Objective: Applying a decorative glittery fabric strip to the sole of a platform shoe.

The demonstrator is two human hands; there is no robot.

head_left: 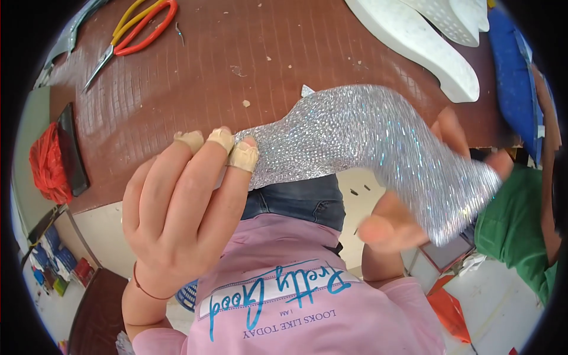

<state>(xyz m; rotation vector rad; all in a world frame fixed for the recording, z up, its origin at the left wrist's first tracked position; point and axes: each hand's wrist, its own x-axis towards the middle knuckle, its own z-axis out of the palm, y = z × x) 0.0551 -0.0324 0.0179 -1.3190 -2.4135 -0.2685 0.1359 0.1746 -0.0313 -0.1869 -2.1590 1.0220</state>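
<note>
A silver strip (349, 130) covered in small glittering stones bends in the air in front of me, above the table's near edge. My left hand (183, 195) is closed on its left end, with cream tape wrapped round several fingertips and the thumb hidden. Behind the strip's right end is my right hand (393, 228), its thumb showing on one side and blurred fingertips on the other. The strip covers most of that hand, so its grip cannot be made out. A small white scrap (306, 90) shows at the strip's upper edge.
On the brown table (207, 77) lie scissors (136, 29) with red and yellow handles, at far left. White shoe-sole-like curved pieces (426, 47) lie at far right. A red plastic bag (49, 163) is left, beside a dark flat object. Someone in green (515, 228) is at right.
</note>
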